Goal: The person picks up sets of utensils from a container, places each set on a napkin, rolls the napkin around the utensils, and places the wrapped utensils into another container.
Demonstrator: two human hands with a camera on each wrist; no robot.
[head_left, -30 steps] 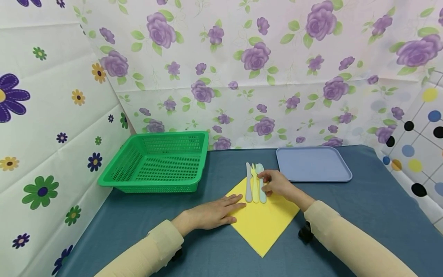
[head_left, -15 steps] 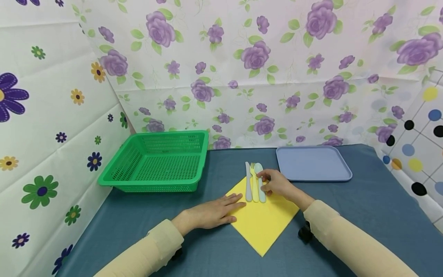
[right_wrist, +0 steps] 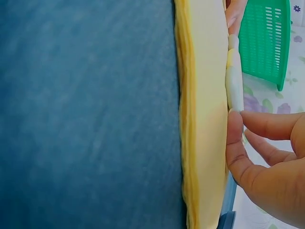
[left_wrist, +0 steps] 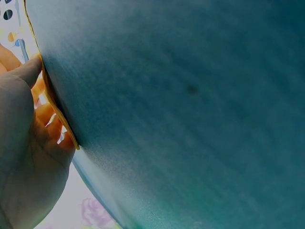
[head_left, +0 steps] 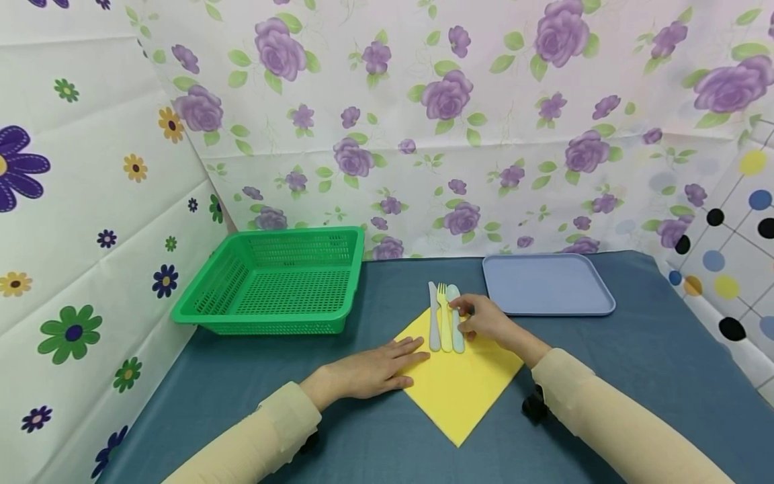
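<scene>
Pinching the pale spoon (head_left: 456, 318) on the napkin (head_left: 459, 390), the right hand (head_left: 486, 320) has a narrow grip; the fork (head_left: 446, 326) sits between spoon and knife (head_left: 434, 326). Left hand (head_left: 376, 371) lies flat, napkin's left edge. Green basket (head_left: 272, 327) far left, blue tray (head_left: 548, 286) far right. Right wrist view shows layered napkin edges; head view doesn't.

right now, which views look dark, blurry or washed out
Head view: bright, even light, pale spoon distinct; left wrist: left hand dim against a washed-out floral backdrop, blue tablecloth soft and grainy; right wrist: brighter, yellow napkin pale on top, tablecloth blotchy.
</scene>
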